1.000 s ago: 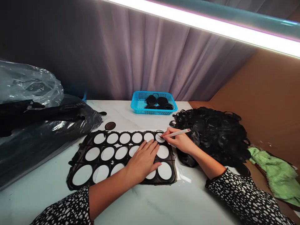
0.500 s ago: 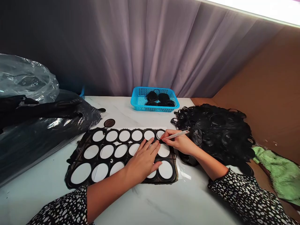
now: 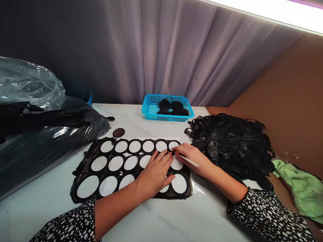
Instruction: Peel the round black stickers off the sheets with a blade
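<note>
A black rubbery sheet [image 3: 103,172] with rows of round holes lies flat on the table, white showing through the holes. My left hand [image 3: 155,173] rests on its right half, fingers spread and pressing down. In my right hand [image 3: 193,158] is a thin white pen-like stick [image 3: 189,162], pinched between the fingers. Its tip is at the sheet's upper right, beside the last hole of the back row. The tip itself is hidden by the fingers, so I cannot make out its kind.
Behind the sheet stands a blue plastic basket [image 3: 148,116] holding several bundles of black rings. A heap of black scraps [image 3: 229,144] lies to the right, near a green cloth [image 3: 297,185]. Clear plastic bags [image 3: 55,134] with black material fill the left. One dark disc [image 3: 118,132] lies behind the sheet.
My right hand has turned, so the stick's rear end now points down toward me instead of up to the right. My left hand stays in place on the sheet.
</note>
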`<state>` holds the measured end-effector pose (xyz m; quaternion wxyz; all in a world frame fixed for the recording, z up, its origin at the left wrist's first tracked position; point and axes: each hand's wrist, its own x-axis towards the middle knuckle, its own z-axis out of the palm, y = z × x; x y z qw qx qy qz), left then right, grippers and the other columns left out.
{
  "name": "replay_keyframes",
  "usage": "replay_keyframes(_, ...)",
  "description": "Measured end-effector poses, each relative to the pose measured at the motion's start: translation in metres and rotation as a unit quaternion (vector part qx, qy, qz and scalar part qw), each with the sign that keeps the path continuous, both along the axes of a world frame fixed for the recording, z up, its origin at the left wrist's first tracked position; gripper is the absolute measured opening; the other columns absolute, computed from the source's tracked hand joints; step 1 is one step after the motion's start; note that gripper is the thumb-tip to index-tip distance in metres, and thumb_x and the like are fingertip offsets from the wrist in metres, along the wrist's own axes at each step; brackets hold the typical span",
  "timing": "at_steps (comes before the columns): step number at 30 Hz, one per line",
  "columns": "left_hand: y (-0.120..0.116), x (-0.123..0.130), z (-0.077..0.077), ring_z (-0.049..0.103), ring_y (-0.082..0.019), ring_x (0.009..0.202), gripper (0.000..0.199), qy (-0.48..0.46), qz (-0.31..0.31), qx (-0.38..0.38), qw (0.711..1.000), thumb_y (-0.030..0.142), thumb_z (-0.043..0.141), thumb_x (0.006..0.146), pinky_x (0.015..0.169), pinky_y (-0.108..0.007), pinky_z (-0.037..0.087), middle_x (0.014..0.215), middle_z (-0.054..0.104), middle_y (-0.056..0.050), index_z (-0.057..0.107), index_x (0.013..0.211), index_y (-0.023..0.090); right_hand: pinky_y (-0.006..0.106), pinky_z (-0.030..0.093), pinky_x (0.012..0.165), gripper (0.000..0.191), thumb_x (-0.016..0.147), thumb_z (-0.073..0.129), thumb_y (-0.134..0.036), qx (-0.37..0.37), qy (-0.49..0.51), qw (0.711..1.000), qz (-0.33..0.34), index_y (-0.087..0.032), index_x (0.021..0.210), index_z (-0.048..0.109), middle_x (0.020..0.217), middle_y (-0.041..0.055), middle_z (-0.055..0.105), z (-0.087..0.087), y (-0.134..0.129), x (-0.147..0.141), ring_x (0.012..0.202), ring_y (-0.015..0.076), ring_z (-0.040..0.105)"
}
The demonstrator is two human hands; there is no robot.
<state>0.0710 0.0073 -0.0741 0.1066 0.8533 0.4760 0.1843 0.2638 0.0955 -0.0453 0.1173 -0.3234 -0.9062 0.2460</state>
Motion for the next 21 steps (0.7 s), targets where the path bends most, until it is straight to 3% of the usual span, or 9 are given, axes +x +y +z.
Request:
replay_keyframes(2,0.000,0.000,0.000,0.037,-0.030,0.138,0.056,0.000,-0.002,-0.007,1.000,0.036,0.060,0.092,0.115,-0.051,0.028,0.144,0.048,-0.013,0.043,0.139,0.011,0.038,0.045,0.086,0.018,0.097,0.042,-0.019,0.075,-0.037,0.996,0.028,-0.019,0.098,0.060,0.101,0.0121,0.067,-0.003,-0.001,0.001,0.099,0.0254,0.058)
replay_keyframes(4,0.001,0.000,0.000,0.037,-0.030,0.138,0.056,-0.002,-0.004,-0.012,1.000,0.034,0.062,0.090,0.115,-0.052,0.028,0.144,0.048,-0.013,0.045,0.138,0.009,0.038,0.044,0.084,0.019,0.096,0.041,-0.018,0.135,-0.045,0.990,0.002,-0.018,0.096,0.059,0.098,0.0129,0.067,-0.001,0.011,0.005,0.096,0.0260,0.058)
replay_keyframes(7,0.001,0.000,0.000,0.036,-0.030,0.139,0.054,-0.015,-0.005,-0.011,1.000,0.033,0.062,0.090,0.115,-0.053,0.028,0.144,0.048,-0.014,0.046,0.136,0.011,0.034,0.043,0.074,0.015,0.092,0.044,-0.021,0.210,-0.014,0.964,-0.166,-0.018,0.087,0.058,0.092,0.0126,0.067,0.011,0.046,0.014,0.085,0.0250,0.059)
replay_keyframes(9,-0.001,-0.002,0.001,0.035,-0.030,0.140,0.054,-0.021,-0.012,-0.005,1.000,0.034,0.062,0.091,0.115,-0.052,0.029,0.144,0.048,-0.014,0.045,0.137,0.011,0.030,0.040,0.066,0.013,0.089,0.048,-0.023,0.219,0.018,0.936,-0.276,-0.019,0.079,0.055,0.086,0.0096,0.067,0.021,0.068,0.016,0.074,0.0219,0.058)
replay_keyframes(10,-0.002,-0.003,0.003,0.035,-0.030,0.140,0.055,-0.023,-0.017,0.000,1.000,0.035,0.062,0.091,0.115,-0.051,0.030,0.144,0.048,-0.014,0.044,0.137,0.011,0.028,0.038,0.062,0.013,0.087,0.049,-0.024,0.205,0.034,0.930,-0.304,-0.020,0.076,0.054,0.083,0.0077,0.067,0.025,0.075,0.014,0.070,0.0201,0.057)
replay_keyframes(12,-0.005,-0.008,0.006,0.037,-0.030,0.139,0.054,-0.021,-0.011,0.016,1.000,0.035,0.062,0.091,0.114,-0.048,0.033,0.143,0.048,-0.016,0.044,0.137,0.011,0.026,0.036,0.060,0.013,0.085,0.052,-0.026,0.147,0.066,0.943,-0.292,-0.020,0.073,0.052,0.079,0.0048,0.068,0.027,0.077,0.006,0.065,0.0175,0.056)
replay_keyframes(16,-0.013,-0.021,0.010,0.047,-0.032,0.130,0.054,0.011,0.062,0.033,0.997,0.035,0.065,0.089,0.108,-0.046,0.041,0.138,0.052,-0.018,0.046,0.134,0.011,0.027,0.041,0.066,0.016,0.082,0.054,-0.029,-0.032,0.111,0.979,-0.165,-0.020,0.068,0.052,0.081,0.0044,0.069,0.020,0.052,-0.019,0.072,0.0177,0.059)
replay_keyframes(21,-0.016,-0.028,0.002,0.047,-0.032,0.130,0.055,0.028,0.086,0.026,0.996,0.038,0.065,0.089,0.106,-0.044,0.043,0.137,0.052,-0.018,0.047,0.133,0.010,0.027,0.042,0.065,0.020,0.081,0.059,-0.034,-0.217,0.118,0.963,-0.105,-0.020,0.069,0.051,0.084,0.0052,0.070,0.008,0.026,-0.040,0.074,0.0178,0.060)
